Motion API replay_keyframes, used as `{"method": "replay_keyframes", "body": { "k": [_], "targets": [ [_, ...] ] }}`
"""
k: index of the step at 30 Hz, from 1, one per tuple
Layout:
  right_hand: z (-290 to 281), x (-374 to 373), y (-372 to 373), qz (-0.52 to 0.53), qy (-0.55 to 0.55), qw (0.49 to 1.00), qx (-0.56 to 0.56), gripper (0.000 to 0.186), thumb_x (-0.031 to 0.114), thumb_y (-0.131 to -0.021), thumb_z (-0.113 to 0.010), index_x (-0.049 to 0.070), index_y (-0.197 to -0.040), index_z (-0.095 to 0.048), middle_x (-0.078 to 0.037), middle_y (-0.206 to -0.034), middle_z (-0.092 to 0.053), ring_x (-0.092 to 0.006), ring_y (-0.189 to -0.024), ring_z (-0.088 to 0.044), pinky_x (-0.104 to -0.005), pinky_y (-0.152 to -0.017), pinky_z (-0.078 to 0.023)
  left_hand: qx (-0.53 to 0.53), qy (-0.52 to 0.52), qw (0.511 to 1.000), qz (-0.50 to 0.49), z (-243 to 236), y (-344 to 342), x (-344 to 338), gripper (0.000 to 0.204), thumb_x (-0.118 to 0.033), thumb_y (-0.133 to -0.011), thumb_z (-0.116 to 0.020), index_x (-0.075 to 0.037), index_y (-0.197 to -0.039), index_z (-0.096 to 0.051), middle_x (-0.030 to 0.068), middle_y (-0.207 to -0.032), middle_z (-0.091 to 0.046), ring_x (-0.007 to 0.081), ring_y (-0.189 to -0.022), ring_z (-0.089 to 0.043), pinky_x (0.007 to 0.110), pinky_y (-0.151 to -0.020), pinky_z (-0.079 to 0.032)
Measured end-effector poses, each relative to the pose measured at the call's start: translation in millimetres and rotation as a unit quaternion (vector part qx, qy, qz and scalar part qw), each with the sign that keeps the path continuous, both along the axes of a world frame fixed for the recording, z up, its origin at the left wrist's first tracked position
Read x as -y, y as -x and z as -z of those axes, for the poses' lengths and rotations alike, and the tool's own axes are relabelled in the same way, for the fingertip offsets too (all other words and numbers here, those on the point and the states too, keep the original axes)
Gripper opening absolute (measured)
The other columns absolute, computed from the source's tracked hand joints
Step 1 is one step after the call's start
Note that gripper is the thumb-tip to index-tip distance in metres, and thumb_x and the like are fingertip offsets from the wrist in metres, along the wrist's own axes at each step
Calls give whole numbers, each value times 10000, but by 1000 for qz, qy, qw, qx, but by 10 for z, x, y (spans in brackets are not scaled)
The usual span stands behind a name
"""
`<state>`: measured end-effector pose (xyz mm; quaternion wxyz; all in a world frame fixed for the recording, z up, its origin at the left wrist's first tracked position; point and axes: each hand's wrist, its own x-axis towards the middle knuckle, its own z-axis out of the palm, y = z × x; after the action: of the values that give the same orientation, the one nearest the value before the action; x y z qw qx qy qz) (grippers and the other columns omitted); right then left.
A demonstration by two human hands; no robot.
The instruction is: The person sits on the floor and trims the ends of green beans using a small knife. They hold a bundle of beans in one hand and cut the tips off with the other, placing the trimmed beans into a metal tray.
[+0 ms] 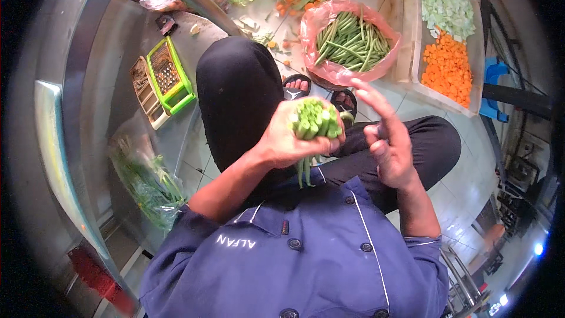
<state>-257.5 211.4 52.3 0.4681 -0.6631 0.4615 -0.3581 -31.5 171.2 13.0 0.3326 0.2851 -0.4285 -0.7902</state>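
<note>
Beans (315, 119) stand bunched in left grip (288, 141); right hand (385, 141) open beside.

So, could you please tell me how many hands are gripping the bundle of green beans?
1: the left hand is closed around the bundle of green beans; the right hand is open beside it, not touching.

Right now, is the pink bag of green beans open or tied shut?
Open: the pink bag's rim is spread wide, with the green beans exposed inside.

Bean bundle (315, 119) mid-section hidden in left grip (282, 141); cabbage tray (419, 79) cut off at top.
</note>
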Motion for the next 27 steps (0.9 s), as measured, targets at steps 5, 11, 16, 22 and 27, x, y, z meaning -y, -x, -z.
{"method": "replay_keyframes", "body": {
  "k": [5, 11, 16, 22, 27],
  "targets": [
    [16, -79, -81, 54, -106, 993, -15, 535, 237, -957, -697, -6, -1400, -521, -192, -1348, -598, -263, -1212, -613, -350, -1000, -476, -68, -41, 992, -95, -11, 11, 67, 294, -57, -785, -689, -5, -1056, -587, 133, -977, -661, 216, -955, -622, 366, -917, -491],
    [164, -143, -241, 50, -103, 993, 18, 404, 119, -938, -692, 0, -1311, -592, -141, -1147, -689, -248, -1018, -670, -359, -912, -517, -127, -120, 973, -150, -52, 40, 37, 286, -89, -831, -649, -25, -1090, -548, 118, -955, -617, 227, -952, -605, 389, -962, -491],
    [51, -149, -222, 153, -129, 972, 119, 220, 138, -1025, -585, 8, -1199, -619, -61, -904, -641, -93, -708, -580, -232, -638, -478, -155, -80, 967, -187, 41, 51, 25, 264, -45, -858, -682, -13, -1092, -564, 116, -967, -651, 204, -925, -646, 353, -841, -521],
    [-95, -374, -211, 113, -450, 802, 376, 345, 339, -1101, -370, 24, -1201, -466, -206, -831, -661, -233, -528, -671, -200, -344, -368, -3, 340, 894, -292, 52, 78, 82, 235, -51, -793, -755, -42, -991, -629, 106, -880, -680, 241, -879, -683, 385, -838, -533],
    [114, -566, -371, 128, -481, 675, 544, 535, 442, -1098, -351, 28, -1434, -408, -203, -1152, -655, -265, -906, -721, -220, -439, -466, 139, 640, 752, -69, -380, 67, 107, 201, -265, -727, -720, -190, -913, -705, -28, -885, -717, 145, -949, -688, 429, -1018, -412]
  ]
}}
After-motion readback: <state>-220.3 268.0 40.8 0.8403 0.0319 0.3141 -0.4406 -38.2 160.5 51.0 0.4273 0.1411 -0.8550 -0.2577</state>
